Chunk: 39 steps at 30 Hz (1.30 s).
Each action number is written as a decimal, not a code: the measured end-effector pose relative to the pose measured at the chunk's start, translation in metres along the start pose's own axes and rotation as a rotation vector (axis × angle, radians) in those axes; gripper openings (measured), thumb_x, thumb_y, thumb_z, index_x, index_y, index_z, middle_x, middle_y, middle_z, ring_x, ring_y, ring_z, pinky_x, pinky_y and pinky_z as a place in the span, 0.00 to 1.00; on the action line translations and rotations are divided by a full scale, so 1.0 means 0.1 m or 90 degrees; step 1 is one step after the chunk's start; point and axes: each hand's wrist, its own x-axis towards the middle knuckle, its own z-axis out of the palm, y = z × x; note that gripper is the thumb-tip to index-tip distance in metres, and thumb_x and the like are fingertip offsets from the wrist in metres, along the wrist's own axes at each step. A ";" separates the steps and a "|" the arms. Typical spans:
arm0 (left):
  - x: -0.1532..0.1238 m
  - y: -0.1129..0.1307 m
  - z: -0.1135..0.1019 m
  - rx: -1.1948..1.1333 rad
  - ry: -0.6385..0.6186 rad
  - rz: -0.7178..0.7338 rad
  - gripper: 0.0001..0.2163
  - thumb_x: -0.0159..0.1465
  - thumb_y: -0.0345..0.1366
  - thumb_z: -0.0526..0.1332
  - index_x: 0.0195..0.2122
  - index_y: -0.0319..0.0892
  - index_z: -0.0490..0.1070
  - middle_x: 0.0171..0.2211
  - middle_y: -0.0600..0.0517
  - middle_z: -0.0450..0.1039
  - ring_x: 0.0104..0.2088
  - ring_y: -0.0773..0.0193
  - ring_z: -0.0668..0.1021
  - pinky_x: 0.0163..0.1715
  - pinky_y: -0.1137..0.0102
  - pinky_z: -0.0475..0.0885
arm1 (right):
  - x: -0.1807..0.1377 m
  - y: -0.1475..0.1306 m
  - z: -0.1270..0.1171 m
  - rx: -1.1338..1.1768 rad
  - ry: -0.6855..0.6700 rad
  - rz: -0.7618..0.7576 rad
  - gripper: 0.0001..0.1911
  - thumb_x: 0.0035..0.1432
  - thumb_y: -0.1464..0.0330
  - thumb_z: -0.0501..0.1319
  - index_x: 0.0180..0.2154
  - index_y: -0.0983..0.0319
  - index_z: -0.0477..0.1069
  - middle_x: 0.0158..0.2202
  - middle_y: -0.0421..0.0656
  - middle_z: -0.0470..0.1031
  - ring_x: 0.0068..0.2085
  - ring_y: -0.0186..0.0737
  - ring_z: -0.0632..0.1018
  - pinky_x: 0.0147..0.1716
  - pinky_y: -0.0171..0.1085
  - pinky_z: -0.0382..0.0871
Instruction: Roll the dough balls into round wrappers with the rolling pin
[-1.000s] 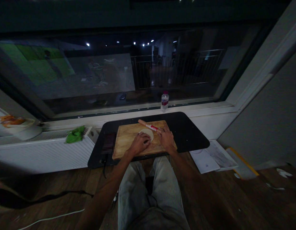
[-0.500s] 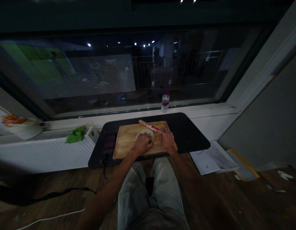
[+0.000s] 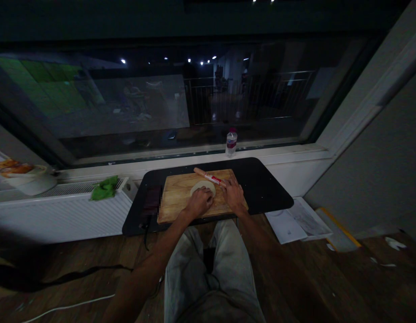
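A wooden board [image 3: 176, 202] lies on a small black table [image 3: 264, 184]. On the board sits a pale round of dough [image 3: 198, 186]. My left hand [image 3: 198, 202] rests on the dough's near edge with its fingers curled down onto it. My right hand [image 3: 233, 195] lies on the board to the right of the dough, its fingers reaching to the near end of a wooden rolling pin [image 3: 209, 176] with a red label. The pin lies slantwise behind the dough.
A plastic water bottle [image 3: 231, 142] stands on the window sill behind the table. A dark phone-like object [image 3: 151, 199] lies left of the board. A green cloth [image 3: 103, 188] sits on the white radiator. Papers [image 3: 297, 220] and cables lie on the wooden floor.
My left hand has slid a little to the right and nearer on the dough. My right hand has stayed by the rolling pin.
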 end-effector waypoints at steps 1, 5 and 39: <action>-0.02 -0.04 0.00 -0.019 0.004 0.013 0.09 0.72 0.29 0.64 0.41 0.44 0.86 0.46 0.42 0.86 0.52 0.49 0.82 0.59 0.56 0.77 | 0.00 0.00 0.00 -0.001 0.000 -0.001 0.20 0.81 0.64 0.57 0.67 0.57 0.76 0.67 0.53 0.78 0.70 0.52 0.74 0.66 0.45 0.69; -0.07 -0.17 -0.01 -0.083 0.017 0.048 0.10 0.72 0.29 0.64 0.44 0.46 0.88 0.51 0.46 0.88 0.53 0.51 0.83 0.62 0.56 0.77 | 0.00 0.01 0.01 0.005 0.005 -0.002 0.20 0.81 0.64 0.57 0.67 0.56 0.76 0.68 0.53 0.77 0.70 0.52 0.74 0.67 0.46 0.69; -0.39 -0.18 0.12 -0.018 0.032 0.096 0.20 0.78 0.38 0.59 0.68 0.46 0.80 0.66 0.42 0.80 0.66 0.45 0.75 0.65 0.48 0.72 | 0.03 -0.01 0.03 0.000 -0.009 0.018 0.20 0.81 0.63 0.58 0.68 0.56 0.75 0.69 0.54 0.77 0.70 0.53 0.75 0.66 0.45 0.69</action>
